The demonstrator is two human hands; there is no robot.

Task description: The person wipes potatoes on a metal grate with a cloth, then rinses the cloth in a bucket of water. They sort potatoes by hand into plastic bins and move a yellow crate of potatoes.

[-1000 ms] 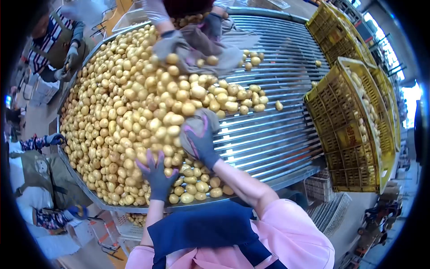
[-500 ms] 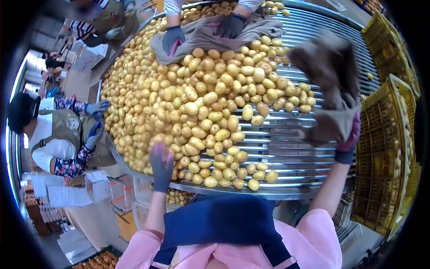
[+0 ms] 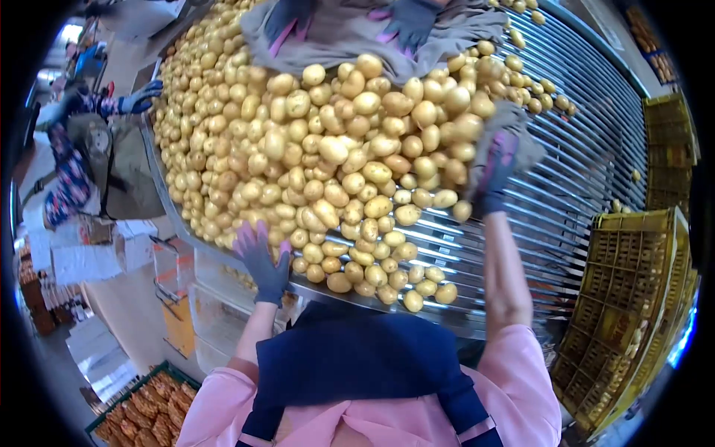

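Observation:
A thick layer of potatoes [image 3: 328,164] covers the left and middle of a metal roller table [image 3: 581,141]. My left hand [image 3: 264,261], in a grey and purple glove, lies with fingers spread at the near left edge of the potatoes. My right hand [image 3: 497,171], gloved alike, is closed on a bunched grey cloth [image 3: 519,141] against the right side of the heap. At the far side, a co-worker's two gloved hands press on a larger grey cloth [image 3: 342,41] spread over potatoes.
Yellow crates [image 3: 625,305] stand at the right. Another co-worker's gloved hand [image 3: 140,97] is at the table's left edge. A green crate [image 3: 145,406] of netted bags sits at lower left, near a clear bin [image 3: 220,316].
My right hand has moved left and inward with the cloth, which was raised over the rollers and now lies against the potatoes. My left hand's fingers have spread. The view has shifted.

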